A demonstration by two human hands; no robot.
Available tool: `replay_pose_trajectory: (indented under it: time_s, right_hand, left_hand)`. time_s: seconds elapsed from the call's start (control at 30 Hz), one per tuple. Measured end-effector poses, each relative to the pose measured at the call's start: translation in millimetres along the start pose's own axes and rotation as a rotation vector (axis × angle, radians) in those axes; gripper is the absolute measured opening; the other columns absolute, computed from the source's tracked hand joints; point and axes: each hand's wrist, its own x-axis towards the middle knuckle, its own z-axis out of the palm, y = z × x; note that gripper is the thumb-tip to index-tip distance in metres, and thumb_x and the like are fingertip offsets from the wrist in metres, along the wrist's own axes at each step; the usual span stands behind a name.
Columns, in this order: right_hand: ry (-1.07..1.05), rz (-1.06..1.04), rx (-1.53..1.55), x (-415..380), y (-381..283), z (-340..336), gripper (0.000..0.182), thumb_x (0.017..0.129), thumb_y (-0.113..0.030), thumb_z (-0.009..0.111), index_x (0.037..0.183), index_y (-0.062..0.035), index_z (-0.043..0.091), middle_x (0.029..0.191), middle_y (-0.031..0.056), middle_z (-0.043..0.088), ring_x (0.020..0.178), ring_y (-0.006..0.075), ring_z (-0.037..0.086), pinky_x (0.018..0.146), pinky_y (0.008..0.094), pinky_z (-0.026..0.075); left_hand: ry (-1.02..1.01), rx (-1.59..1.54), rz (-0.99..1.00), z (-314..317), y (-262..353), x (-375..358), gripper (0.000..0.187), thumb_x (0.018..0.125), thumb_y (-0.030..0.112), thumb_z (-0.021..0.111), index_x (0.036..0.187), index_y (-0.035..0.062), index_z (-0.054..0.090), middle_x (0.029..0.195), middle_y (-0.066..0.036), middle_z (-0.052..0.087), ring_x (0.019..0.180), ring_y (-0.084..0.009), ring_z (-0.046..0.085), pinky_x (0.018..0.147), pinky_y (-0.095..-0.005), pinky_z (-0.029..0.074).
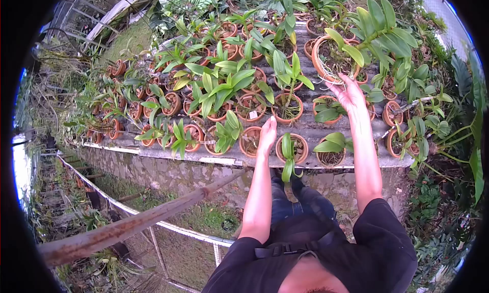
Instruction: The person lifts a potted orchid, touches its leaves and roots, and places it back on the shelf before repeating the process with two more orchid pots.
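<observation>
My right hand (349, 93) is turned palm up at the near rim of a large clay pot (318, 63). Its fingers grip the edge, where pale roots spill over. A tall orchid-like plant (379, 30) with broad green leaves leans out of this pot to the right. The pot looks larger than its neighbours and overlaps several of them. My left hand (267, 134) hovers over the front rows, fingers stretched out and held together, with nothing visible in it. Beside it are a clay pot (248, 141) and a small potted plant (288, 150) with drooping leaves.
Several potted plants (224, 89) stand in rows on a grey corrugated sheet (310, 132). A rusty pole (147, 219) slants in at the lower left, above a white metal rail (178, 229). Dense foliage (458, 140) borders the right side.
</observation>
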Motion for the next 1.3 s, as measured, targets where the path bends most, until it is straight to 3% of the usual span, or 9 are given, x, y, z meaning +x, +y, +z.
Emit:
replay_pose_trajectory:
  time_s: [0.17, 0.27, 0.4, 0.53, 0.73, 0.97, 1.0, 1.13, 1.3]
  right_hand:
    - [-0.116, 0.064, -0.138, -68, -16, 13, 0.037, 0.090, -0.001, 0.062, 0.122, -0.0017, 0.044, 0.121, 0.0185, 0.056, 0.099, 0.0366, 0.067, 0.081, 0.0492, 0.062]
    - [-0.240, 0.174, -0.209, -107, -31, 18, 0.055, 0.089, 0.000, 0.062, 0.136, -0.0063, 0.035, 0.124, 0.0172, 0.055, 0.097, 0.0364, 0.068, 0.080, 0.0506, 0.062]
    - [-0.348, 0.313, -0.314, -139, -23, 5, 0.050, 0.090, -0.003, 0.063, 0.133, 0.0004, 0.038, 0.117, 0.0162, 0.056, 0.091, 0.0351, 0.070, 0.078, 0.0509, 0.062]
    - [-0.461, 0.467, -0.376, -172, -11, 3, 0.054, 0.089, -0.004, 0.063, 0.136, -0.0027, 0.038, 0.114, 0.0124, 0.058, 0.087, 0.0293, 0.071, 0.073, 0.0464, 0.063]
    - [-0.529, 0.515, -0.539, -213, -9, -4, 0.072, 0.088, -0.011, 0.063, 0.150, -0.0058, 0.026, 0.128, 0.0135, 0.053, 0.098, 0.0237, 0.067, 0.069, 0.0430, 0.064]
    - [-0.581, 0.386, -0.807, -256, -23, -24, 0.061, 0.088, -0.016, 0.064, 0.143, -0.0046, 0.042, 0.127, 0.0133, 0.056, 0.102, 0.0163, 0.061, 0.062, 0.0340, 0.062]
    - [-0.549, 0.252, -1.040, -263, -27, -23, 0.057, 0.086, -0.018, 0.066, 0.138, -0.0032, 0.047, 0.119, 0.0135, 0.060, 0.095, 0.0199, 0.063, 0.059, 0.0315, 0.057]
    - [-0.395, -1.260, -1.319, -297, -29, -9, 0.039, 0.080, -0.014, 0.072, 0.116, -0.0026, 0.061, 0.093, 0.0154, 0.061, 0.068, 0.0299, 0.061, 0.065, 0.0370, 0.050]
    - [-0.945, -1.009, -1.466, -336, -9, -2, 0.018, 0.077, -0.011, 0.073, 0.095, -0.0077, 0.071, 0.074, 0.0070, 0.060, 0.067, 0.0272, 0.063, 0.058, 0.0380, 0.050]
  left_hand:
    - [0.075, -0.084, 0.006, 6, 81, -56, 0.053, 0.105, 0.037, 0.042, 0.141, -0.0010, 0.044, 0.134, -0.014, 0.057, 0.121, -0.0213, 0.055, 0.098, -0.0335, 0.046]
    - [0.044, -0.190, 0.111, 7, 120, -90, 0.060, 0.104, 0.047, 0.040, 0.144, 0.0035, 0.041, 0.130, -0.015, 0.059, 0.116, -0.0231, 0.058, 0.090, -0.0365, 0.051]
    - [-0.220, -0.520, 0.146, 13, 158, -122, 0.087, 0.094, 0.070, 0.036, 0.152, 0.0057, 0.024, 0.149, -0.022, 0.034, 0.123, -0.0344, 0.051, 0.094, -0.0471, 0.052]
    - [-0.349, -0.645, 0.157, 22, 171, -157, 0.096, 0.090, 0.076, 0.033, 0.151, 0.0034, 0.022, 0.148, -0.022, 0.037, 0.130, -0.0352, 0.048, 0.099, -0.0517, 0.050]
    - [-0.225, -0.744, 0.210, 30, 152, -216, 0.078, 0.095, 0.049, 0.057, 0.148, 0.0002, 0.027, 0.145, -0.016, 0.044, 0.129, -0.0264, 0.050, 0.105, -0.0455, 0.045]
    - [-0.111, -0.789, 0.281, 45, 129, -273, 0.081, 0.087, 0.028, 0.067, 0.150, 0.0000, 0.024, 0.149, -0.013, 0.039, 0.133, -0.0243, 0.044, 0.109, -0.0414, 0.039]
    - [-0.069, -0.797, 0.277, 47, 126, -279, 0.081, 0.086, 0.025, 0.066, 0.150, -0.0001, 0.024, 0.148, -0.013, 0.039, 0.133, -0.0242, 0.044, 0.110, -0.0410, 0.038]
    - [-0.069, -0.802, 0.367, 56, 119, -296, 0.079, 0.086, 0.022, 0.064, 0.150, 0.0005, 0.024, 0.147, -0.013, 0.039, 0.135, -0.0239, 0.041, 0.114, -0.0375, 0.032]
    - [0.050, -0.751, 0.339, 61, 104, -316, 0.074, 0.090, 0.020, 0.060, 0.150, 0.0013, 0.022, 0.146, -0.013, 0.040, 0.132, -0.0229, 0.044, 0.110, -0.0378, 0.037]
